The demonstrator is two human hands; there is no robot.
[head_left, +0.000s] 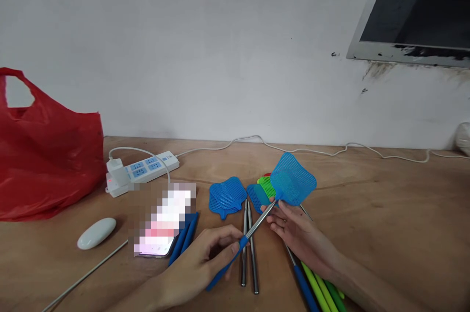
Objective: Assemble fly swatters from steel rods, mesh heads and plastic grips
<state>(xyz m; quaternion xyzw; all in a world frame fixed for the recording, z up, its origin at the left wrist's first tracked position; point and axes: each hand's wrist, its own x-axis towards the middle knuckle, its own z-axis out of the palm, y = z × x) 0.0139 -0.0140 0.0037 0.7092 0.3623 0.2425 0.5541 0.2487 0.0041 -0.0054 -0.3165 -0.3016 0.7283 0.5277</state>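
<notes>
A blue fly swatter (pixel 293 180) slants up to the right between my hands, its mesh head raised above the table. My left hand (pixel 200 263) is closed around its blue grip, near where the metal rod begins. At the neck, just below the head, my right hand (pixel 295 228) pinches the swatter with thumb and fingers. Two loose metal rods (pixel 252 253) lie under the held one. Loose blue swatter heads (pixel 227 195) overlap behind them. Blue handle grips (pixel 185 236) rest left of my left hand.
Several swatters with blue and green handles (pixel 319 287) lie beneath my right forearm; a green head (pixel 267 185) shows behind. At left are a lit phone (pixel 165 224), white mouse (pixel 96 233), power strip (pixel 147 170) and red bag (pixel 51 155). A white cable (pixel 257 136) runs along the wall.
</notes>
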